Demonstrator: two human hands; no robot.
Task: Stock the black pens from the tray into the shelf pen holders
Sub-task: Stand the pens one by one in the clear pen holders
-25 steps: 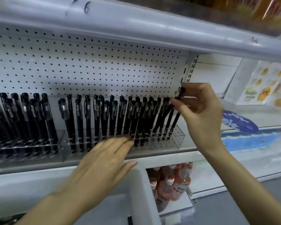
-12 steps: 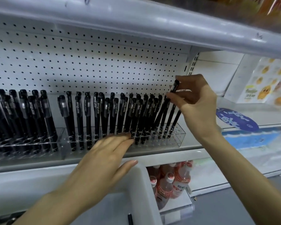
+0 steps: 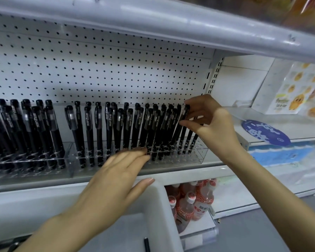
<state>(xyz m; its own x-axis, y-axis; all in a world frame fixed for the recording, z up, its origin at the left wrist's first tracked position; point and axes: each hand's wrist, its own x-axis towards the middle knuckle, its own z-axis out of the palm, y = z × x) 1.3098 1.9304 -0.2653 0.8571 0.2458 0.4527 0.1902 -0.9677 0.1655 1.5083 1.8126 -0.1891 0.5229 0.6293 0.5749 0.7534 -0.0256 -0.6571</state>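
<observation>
While the right hand [image 3: 213,122] curls thumb and forefinger into a pinch on the cap end of a slim black capped pen [image 3: 185,111], its other fingers loosely bent behind, the left hand [image 3: 116,177] lies flat with its fingers [image 3: 135,155] straight and pressed together. Their tips touch the front of the clear plastic pen holder [image 3: 198,155] and the lower barrels there, and the thumb is spread apart over the rim of the white plastic tray [image 3: 153,206]. The pinched pen leans with its top to the right at the right end of that holder, beside a few more leaning the same way; whether its tip sits in a hole I cannot tell. Rows of black pens with white lettering [image 3: 107,124] fill most of the holder, standing nearly upright. Just to the left, a second clear holder [image 3: 25,160] is likewise packed with black pens. Both holders stand on the white metal shelf [image 3: 189,170], before a white pegboard [image 3: 98,70]. Below, a single black pen [image 3: 146,244] lies in the tray. Bottles with red-patterned labels [image 3: 189,204] stand on the shelf underneath.
</observation>
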